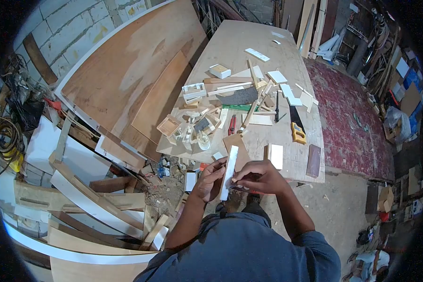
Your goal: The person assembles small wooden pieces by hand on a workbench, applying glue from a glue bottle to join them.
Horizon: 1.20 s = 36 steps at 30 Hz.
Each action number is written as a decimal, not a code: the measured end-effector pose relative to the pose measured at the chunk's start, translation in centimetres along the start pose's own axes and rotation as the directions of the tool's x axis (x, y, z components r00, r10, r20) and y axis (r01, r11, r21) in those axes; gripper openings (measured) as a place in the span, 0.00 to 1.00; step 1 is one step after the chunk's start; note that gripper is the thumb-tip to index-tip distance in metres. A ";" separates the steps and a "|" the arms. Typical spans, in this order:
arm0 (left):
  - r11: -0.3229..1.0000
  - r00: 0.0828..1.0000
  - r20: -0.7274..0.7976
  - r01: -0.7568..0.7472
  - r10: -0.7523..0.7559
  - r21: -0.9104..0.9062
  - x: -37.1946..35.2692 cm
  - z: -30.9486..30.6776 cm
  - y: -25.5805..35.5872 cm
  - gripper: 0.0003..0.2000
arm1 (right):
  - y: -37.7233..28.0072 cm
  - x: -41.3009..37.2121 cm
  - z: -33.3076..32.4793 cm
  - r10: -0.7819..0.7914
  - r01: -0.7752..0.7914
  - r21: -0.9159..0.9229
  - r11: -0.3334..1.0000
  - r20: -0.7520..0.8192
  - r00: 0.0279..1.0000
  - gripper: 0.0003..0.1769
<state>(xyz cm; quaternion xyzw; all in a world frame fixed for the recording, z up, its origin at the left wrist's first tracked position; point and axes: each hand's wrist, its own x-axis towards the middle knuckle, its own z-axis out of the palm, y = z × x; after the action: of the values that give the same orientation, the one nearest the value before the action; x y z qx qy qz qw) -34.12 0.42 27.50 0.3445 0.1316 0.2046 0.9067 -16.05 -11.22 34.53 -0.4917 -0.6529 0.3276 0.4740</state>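
Note:
A narrow white strip of board (229,174) stands nearly upright in front of my body, just off the near edge of the table. My left hand (207,184) is closed round its left side. At the strip's right side my right hand (262,177) is closed, thumb and fingertips pinched together at the edge. Whatever those fingertips may hold is too small to make out. Just beyond the hands lies a flat brown piece (236,146), and a white-faced block (276,156) rests on the table to the right.
The wooden table (263,42) bears a yellow-handled handsaw (298,134), a red-handled tool (232,124), a glass jar (203,141), a dark abrasive-looking sheet (239,97), small wooden boxes (169,125) and scattered offcuts. Large panels (127,75) lean at left. Curved wooden frames (91,199) stand below them.

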 end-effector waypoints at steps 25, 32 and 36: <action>0.999 1.000 -0.025 0.019 -0.018 0.042 -0.7 0.7 0.5 0.24 | 0.9 1.1 -1.1 0.075 -0.076 -0.023 0.997 -0.045 0.996 0.06; 0.997 0.998 -0.023 0.059 -0.058 0.042 -0.6 0.1 0.2 0.25 | 2.3 1.3 -1.4 0.219 -0.119 0.255 0.960 -0.411 0.885 0.04; 0.999 0.999 0.018 0.036 -0.036 0.025 -0.4 -0.3 0.1 0.25 | 2.0 0.8 -1.2 0.170 -0.130 0.201 0.971 -0.197 0.966 0.04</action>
<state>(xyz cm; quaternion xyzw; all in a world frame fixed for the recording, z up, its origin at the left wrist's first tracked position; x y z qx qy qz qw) -34.61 0.51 27.41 0.3553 0.1319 0.1834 0.9071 -14.30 -9.89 33.34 -0.5257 -0.5256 0.3680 0.5586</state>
